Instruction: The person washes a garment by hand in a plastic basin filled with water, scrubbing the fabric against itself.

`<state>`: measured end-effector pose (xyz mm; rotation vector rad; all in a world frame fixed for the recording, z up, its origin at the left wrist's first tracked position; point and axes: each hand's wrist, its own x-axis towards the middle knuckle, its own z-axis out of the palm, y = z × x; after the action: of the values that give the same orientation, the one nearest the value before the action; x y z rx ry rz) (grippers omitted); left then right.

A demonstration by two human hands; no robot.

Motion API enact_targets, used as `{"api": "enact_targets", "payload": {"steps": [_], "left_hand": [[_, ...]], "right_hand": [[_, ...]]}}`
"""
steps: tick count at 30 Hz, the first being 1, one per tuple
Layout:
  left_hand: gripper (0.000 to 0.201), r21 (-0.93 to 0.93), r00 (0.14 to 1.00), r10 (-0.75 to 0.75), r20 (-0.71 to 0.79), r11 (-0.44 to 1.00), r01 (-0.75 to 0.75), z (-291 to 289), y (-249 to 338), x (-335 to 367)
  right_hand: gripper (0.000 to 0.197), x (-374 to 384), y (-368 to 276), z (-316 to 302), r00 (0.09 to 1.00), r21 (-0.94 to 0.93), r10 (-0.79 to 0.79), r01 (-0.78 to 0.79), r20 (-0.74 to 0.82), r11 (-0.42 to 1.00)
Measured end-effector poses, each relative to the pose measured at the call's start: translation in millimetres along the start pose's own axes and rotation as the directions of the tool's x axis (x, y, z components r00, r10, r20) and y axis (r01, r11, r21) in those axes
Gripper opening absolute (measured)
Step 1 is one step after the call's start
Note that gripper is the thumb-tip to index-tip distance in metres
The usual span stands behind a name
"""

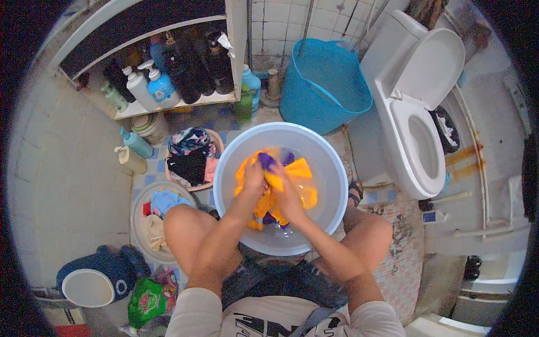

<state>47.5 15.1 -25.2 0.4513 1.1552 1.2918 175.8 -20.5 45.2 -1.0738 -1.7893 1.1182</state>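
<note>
A large pale blue basin [224,163] with water in it stands between my knees. In the water lies a yellow-orange and purple garment [302,168], bunched up and partly under the surface; its exact kind does not show. My left hand [255,178] grips a purple and yellow part of it near the middle of the basin. Close beside it, my right hand [286,195] is closed on a yellow fold, slightly smeared by motion. Some of my fingertips are hidden by cloth and by the hands themselves.
Left of the basin stand a pink tub [218,147] of dark clothes and a clear tub [135,210] of light clothes. A tall blue bucket [303,106] is behind, a toilet [418,146] at right. Pump bottles [163,90] fill a shelf. A green bag [149,300] lies lower left.
</note>
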Motion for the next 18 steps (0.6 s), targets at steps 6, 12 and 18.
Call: {"api": "enact_targets", "payload": {"steps": [6, 12, 18], "left_hand": [[0.031, -0.161, 0.956, -0.196, 0.219, 0.959, 0.234, 54.4, 7.4, -48.7], [0.022, -0.144, 0.980, -0.169, 0.103, 0.972, 0.183, 34.6, -7.5, -22.8], [0.030, -0.494, 0.987, -0.128, 0.100, 0.855, 0.161, 13.5, -24.2, -7.7]], "right_hand": [[0.044, 17.2, 41.2, -29.2, 0.977, -0.028, 0.069, -0.076, -0.201, 0.997], [0.042, 17.9, 55.0, -35.5, 0.944, 0.108, 0.237, -0.217, -0.228, 0.970], [0.038, -0.8, 37.9, 2.3, 0.989, -0.139, -0.145, 0.146, 0.018, 0.979]]}}
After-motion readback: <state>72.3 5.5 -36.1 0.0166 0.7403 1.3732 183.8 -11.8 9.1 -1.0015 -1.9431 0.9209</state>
